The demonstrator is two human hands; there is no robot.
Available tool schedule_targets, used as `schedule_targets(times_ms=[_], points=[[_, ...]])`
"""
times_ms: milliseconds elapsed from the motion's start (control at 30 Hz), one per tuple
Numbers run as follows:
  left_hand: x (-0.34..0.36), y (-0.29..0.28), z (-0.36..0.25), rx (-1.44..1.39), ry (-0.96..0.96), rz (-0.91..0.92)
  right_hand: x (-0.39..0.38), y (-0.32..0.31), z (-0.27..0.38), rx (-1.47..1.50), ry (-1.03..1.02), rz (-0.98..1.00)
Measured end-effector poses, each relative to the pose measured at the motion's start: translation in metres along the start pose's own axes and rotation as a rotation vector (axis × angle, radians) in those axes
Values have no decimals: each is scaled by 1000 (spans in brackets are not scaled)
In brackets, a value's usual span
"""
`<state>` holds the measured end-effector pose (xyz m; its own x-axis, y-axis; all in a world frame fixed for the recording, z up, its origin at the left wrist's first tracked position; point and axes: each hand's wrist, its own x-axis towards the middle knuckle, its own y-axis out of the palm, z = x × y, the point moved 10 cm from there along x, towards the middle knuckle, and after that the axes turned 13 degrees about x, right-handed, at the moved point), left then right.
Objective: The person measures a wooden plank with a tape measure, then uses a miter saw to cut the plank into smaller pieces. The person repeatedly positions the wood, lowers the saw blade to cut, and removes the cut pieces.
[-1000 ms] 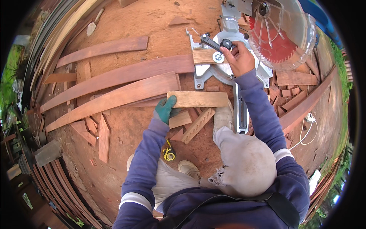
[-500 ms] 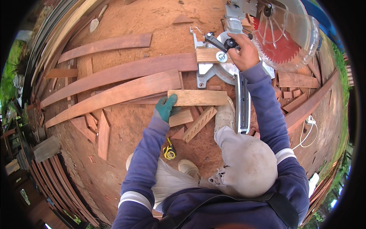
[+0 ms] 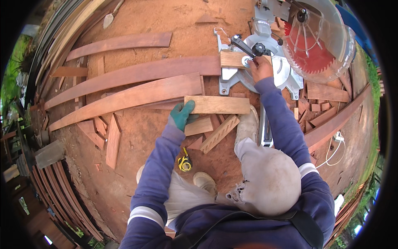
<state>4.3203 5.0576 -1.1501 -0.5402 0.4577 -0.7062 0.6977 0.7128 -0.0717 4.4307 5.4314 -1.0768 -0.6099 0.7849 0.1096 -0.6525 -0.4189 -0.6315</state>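
My left hand [image 3: 181, 115], in a green glove, is closed on the left end of a short light-brown wooden board [image 3: 219, 105], held level above some offcuts. My bare right hand [image 3: 262, 69] reaches to the miter saw [image 3: 248, 83] and grips the near edge of a wooden block [image 3: 233, 59] on its base, its fingertips partly hidden. The saw's clamp, with a black knob [image 3: 259, 49] and round metal pad [image 3: 246, 62], stands at that block. To the right is the raised red saw blade [image 3: 311, 50] behind its clear guard.
Long reddish boards [image 3: 137, 76] lie on the dirt left of the saw. A notched wood strip [image 3: 219, 134] and a yellow tape measure [image 3: 185, 163] rest near my feet. Offcuts [image 3: 319, 107] and a white cable [image 3: 329, 159] are on the right.
My right hand has left the clamp's black knob and come down to the wooden block beside the round pad. My left hand still holds the board. The view has shifted slightly.
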Motion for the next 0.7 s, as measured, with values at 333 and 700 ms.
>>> schedule_targets(times_ms=[333,700], points=[[-1,2,-1,-36,-2,14,23,-6,-10,197,-50,-144],[5,11,-2,-52,-8,75,42,-4,-8,-158,-189,-176]])
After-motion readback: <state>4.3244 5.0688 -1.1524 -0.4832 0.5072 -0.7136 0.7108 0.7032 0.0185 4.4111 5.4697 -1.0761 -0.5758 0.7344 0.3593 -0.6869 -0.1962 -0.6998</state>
